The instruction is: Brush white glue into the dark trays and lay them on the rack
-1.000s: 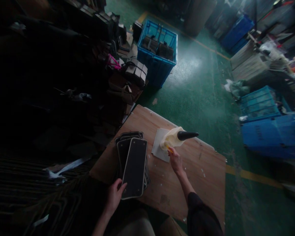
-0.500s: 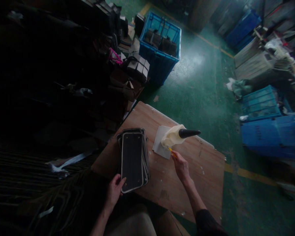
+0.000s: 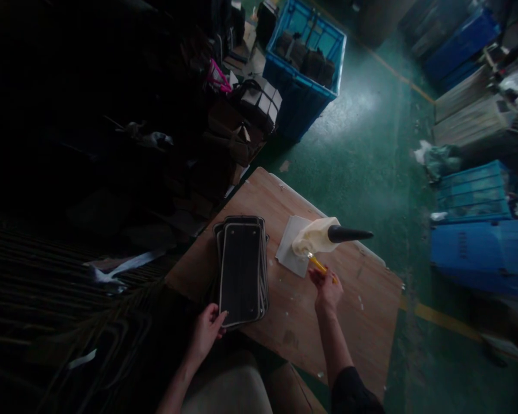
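Observation:
My left hand (image 3: 209,328) pinches the lower left corner of a dark rectangular panel (image 3: 242,270), thumb on top and fingers at the edge. That panel has pale edging and small studs near its corners, and it tops a stack of similar panels. My right hand (image 3: 328,289) is closed around a yellow-handled brush (image 3: 318,264). The brush's pale tip is at the near end of a cream-coloured container (image 3: 317,234), and I cannot tell whether it touches. A black cone-shaped nozzle (image 3: 347,233) sticks out of the container, which lies on a grey board (image 3: 290,253).
The wooden tabletop (image 3: 328,322) carries the stack and board. Beyond it stands a blue crate (image 3: 302,92) holding dark bundles. Strapped bundles (image 3: 261,103) lie at the upper left. More blue crates (image 3: 479,253) are on the green floor at right.
The brush has drawn back towards me, and more of its yellow handle and its tip show. My left hand stays at the panel's corner. The whole view has shifted slightly.

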The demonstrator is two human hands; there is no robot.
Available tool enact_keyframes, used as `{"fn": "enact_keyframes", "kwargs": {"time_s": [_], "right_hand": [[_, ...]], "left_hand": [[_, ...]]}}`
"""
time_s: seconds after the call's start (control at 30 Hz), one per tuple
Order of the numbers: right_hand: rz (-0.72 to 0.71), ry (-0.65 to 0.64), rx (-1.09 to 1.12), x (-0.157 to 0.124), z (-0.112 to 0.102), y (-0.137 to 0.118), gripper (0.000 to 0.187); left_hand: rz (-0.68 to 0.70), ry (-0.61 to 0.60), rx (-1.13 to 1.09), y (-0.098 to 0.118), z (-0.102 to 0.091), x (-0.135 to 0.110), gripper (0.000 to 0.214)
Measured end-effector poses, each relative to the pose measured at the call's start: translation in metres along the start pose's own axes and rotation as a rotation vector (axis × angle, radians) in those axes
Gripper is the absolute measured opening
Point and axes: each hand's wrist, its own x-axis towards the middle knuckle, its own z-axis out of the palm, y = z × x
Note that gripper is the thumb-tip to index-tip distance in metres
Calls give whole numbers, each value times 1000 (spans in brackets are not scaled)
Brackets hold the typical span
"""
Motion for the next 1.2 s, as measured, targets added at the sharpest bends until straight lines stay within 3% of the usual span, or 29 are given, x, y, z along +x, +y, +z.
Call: {"fn": "enact_keyframes", "kwargs": {"time_s": [0.2, 0.47, 0.57, 0.67, 0.77, 0.9, 1.07, 1.2], "right_hand": [[162, 96, 184, -11, -18, -6, 27], [217, 40, 184, -2, -3, -5, 17], [218, 72, 171, -15, -15, -6, 19], [131, 69, 104, -44, -24, -13, 26], [-5, -140, -70, -77, -11, -26, 35], [-283, -511, -421, -100, 33, -38, 35], [-659, -784, -732, -90, 84, -42, 29], [-830, -891, -832, -77, 105, -40, 30]], "left_hand": [[0, -6, -16, -1, -1, -2, 34], [-1, -18, -42, -10, -3, -1, 34], [13, -18, -32, -16, -3, -1, 32], [20, -15, -34, -18, -3, -1, 30], [10, -11, -29, -16, -4, 0, 29], [21, -7, -28, -14, -4, 0, 28], [7, -7, -12, -14, -6, 1, 26], [21, -6, -2, -13, -6, 1, 21]]}}
